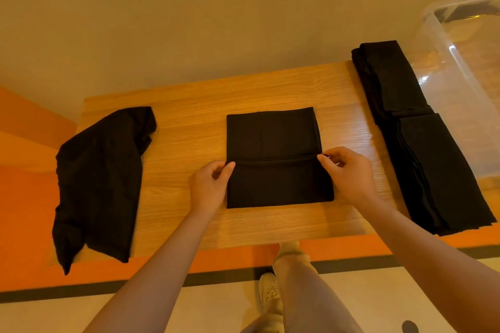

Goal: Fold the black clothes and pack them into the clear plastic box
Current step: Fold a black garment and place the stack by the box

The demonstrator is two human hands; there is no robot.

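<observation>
Field notes, head view. I take the half-folded black garment (276, 159) at the middle of the wooden surface (189, 116) as my landmark.

My left hand (209, 185) pinches the garment's left edge at the crease line, thumb and fingers curled onto the cloth. My right hand (349, 173) does the same at the right edge, fingertips nipping the fold's end. Both grip at the same height, one at each end of the turned-over flap, so I judge the hold is meant to keep that edge straight and the corners square while the fold is set or carried further.

Left of the garment, well apart, lies an unfolded black garment (100, 178), rumpled, its lower corner hanging over the surface's near edge; waiting its turn, I judge.

Right of the garment, two stacks of folded black clothes (416, 130) lie end to end along the surface's right edge, probably staged there for a short reach to the box.

Beyond those stacks, further right, stands the clear plastic box (460, 62), open. Something dark shows at its far end, too indistinct to name.

Next move, as I judge it: finish this fold, keeping both ends level.
</observation>
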